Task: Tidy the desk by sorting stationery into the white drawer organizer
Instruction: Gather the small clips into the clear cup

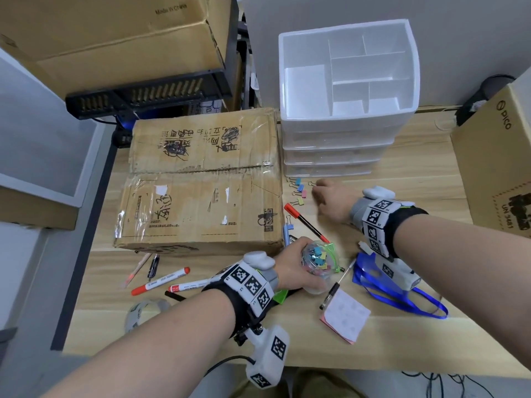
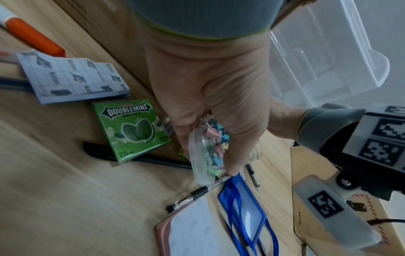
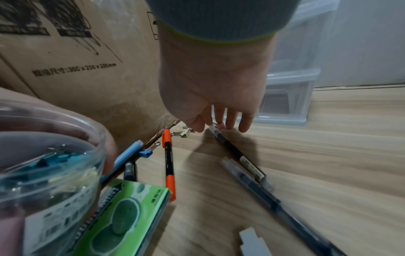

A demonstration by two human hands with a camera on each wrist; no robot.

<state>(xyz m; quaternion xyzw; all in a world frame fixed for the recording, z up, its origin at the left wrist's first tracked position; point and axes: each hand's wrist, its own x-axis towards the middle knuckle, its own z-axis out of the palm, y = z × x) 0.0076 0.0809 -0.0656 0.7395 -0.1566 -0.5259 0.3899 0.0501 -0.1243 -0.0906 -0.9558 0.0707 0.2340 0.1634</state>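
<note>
The white drawer organizer (image 1: 344,133) stands at the back of the desk, its divided top tray bare. My left hand (image 1: 293,268) grips a clear jar (image 1: 319,259) of coloured binder clips; from the left wrist the jar (image 2: 203,155) shows between thumb and fingers. My right hand (image 1: 316,188) reaches down in front of the organizer's base with its fingers hanging fairly straight. Its fingertips (image 3: 230,121) touch a small pink clip (image 3: 220,125), and the thumb stays off it. Several loose clips (image 1: 300,191) lie just left of that hand. A red-capped pen (image 1: 306,222) lies between the two hands.
A taped cardboard box (image 1: 201,182) fills the left of the desk and another box (image 1: 497,168) stands at the right. Red markers (image 1: 161,281), a tape roll (image 1: 143,311), sticky notes (image 1: 346,314), a pen (image 1: 336,285), a blue lanyard holder (image 1: 373,268) and a gum pack (image 2: 129,129) lie at the front.
</note>
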